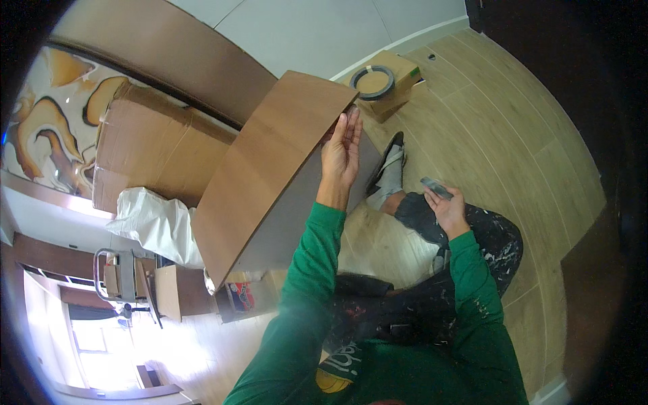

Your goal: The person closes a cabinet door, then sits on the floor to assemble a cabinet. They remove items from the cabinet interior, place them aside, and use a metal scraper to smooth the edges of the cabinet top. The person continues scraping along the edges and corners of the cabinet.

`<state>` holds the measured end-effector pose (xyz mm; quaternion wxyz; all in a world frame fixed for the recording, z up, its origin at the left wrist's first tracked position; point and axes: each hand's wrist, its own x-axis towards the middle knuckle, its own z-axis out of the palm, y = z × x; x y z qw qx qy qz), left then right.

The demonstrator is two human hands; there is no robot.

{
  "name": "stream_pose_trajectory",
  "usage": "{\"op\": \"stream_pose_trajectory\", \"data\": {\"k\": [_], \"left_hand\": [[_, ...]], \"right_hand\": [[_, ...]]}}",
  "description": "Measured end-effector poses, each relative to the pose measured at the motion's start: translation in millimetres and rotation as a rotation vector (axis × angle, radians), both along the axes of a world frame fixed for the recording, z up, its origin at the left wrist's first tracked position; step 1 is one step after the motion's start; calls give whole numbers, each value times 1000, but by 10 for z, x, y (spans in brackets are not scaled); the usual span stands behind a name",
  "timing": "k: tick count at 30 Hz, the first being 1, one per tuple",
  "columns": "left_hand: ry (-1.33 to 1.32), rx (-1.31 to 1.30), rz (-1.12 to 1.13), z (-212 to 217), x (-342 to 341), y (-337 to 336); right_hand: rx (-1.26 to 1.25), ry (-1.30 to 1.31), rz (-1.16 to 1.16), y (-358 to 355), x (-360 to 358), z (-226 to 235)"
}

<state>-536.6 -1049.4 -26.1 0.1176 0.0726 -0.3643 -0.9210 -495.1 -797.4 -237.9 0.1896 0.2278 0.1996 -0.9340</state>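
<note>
Your left hand (341, 150): flat, fingers straight, against brown panel (270, 169) edge | your right hand (447, 208): gripping small dark tool (436, 187) | tape roll (372, 82) beyond left hand

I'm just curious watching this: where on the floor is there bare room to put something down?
Bare wood floor lies open to the right of the small cardboard box and beyond the right hand. It is crowded to the left: the brown panel under the left hand, a big cardboard box and white plastic wrap.

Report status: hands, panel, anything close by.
Left hand flat against the brown wood panel, steadying it tilted on edge. Right hand holds a small dark tool. Tape roll on cardboard box beyond the panel.
</note>
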Motion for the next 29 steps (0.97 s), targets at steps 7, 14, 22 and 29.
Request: {"op": "stream_pose_trajectory", "data": {"k": [7,14,22,29], "left_hand": [[37,-514,405,-224,-348,206],[117,-662,593,-353,-645,342],[205,-731,657,-456,-464,271],[282,-1564,367,-117,-6,413]], "right_hand": [[-46,-68,-18,15,-12,-14],[-41,-75,-26,18,-12,51],[-55,-118,-45,24,-18,95],[-53,-96,-36,-31,-34,28]]}}
